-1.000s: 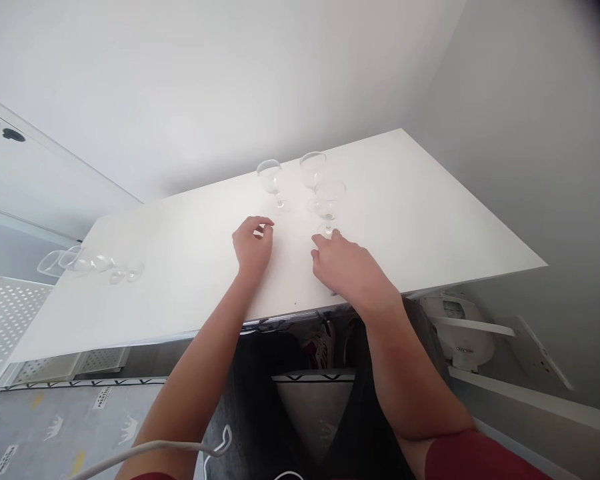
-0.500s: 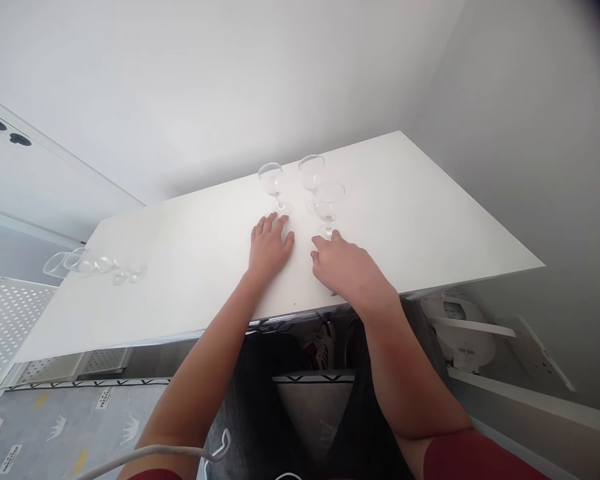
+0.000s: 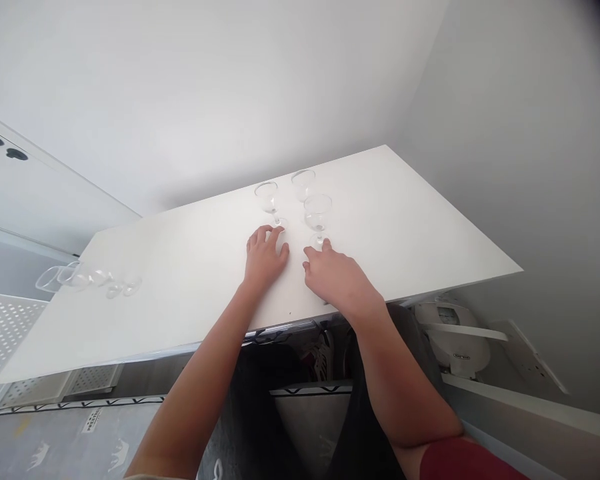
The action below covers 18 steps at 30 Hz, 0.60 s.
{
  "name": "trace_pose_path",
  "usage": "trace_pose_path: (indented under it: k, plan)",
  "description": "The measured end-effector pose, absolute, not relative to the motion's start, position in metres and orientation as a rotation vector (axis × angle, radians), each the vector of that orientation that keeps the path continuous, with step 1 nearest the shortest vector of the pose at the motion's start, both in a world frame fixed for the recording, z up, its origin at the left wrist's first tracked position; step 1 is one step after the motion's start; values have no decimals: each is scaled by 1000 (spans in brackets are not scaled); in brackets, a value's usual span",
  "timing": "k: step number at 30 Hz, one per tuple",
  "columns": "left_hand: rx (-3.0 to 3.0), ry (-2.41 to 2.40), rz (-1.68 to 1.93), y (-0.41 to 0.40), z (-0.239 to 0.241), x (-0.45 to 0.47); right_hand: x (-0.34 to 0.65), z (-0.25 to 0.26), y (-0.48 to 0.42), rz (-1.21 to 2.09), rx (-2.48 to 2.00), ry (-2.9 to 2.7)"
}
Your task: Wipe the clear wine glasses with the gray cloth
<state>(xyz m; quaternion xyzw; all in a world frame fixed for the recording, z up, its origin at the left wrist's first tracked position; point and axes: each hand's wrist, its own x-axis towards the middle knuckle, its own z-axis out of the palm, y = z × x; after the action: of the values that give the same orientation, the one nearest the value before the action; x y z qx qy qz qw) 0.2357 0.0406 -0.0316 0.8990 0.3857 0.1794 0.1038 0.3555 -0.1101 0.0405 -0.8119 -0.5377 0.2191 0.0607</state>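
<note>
Three clear stemmed glasses stand upright on the white tabletop (image 3: 180,287). My left hand (image 3: 266,257) lies low on the table, fingers spread, with its fingertips at the foot of the left glass (image 3: 267,198). To the right, my right hand (image 3: 343,280) has its fingers stretched out, and the fingertips touch the foot of the front glass (image 3: 319,215). Behind that one is the rear glass (image 3: 303,187), whose lower part is partly hidden by the front glass. Neither hand is wrapped around a glass.
Several more clear glasses (image 3: 83,277) are clustered at the table's left end; whether they stand or lie is unclear. A white perforated basket (image 3: 5,333) is beyond that end. Walls border the table behind and right. A white rounded appliance (image 3: 455,340) sits low on the right.
The view has shifted slightly, so the table and glasses appear lower and further left. My left fingers have bent a little at the left glass's foot. My right hand keeps its place.
</note>
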Motion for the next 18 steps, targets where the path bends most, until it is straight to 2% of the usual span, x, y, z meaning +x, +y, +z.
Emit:
trace_pose_path:
  k: [18]
  plan:
    - [2614,1127,600,41,-32,233,355,44,-117,655,-2434,-1649]
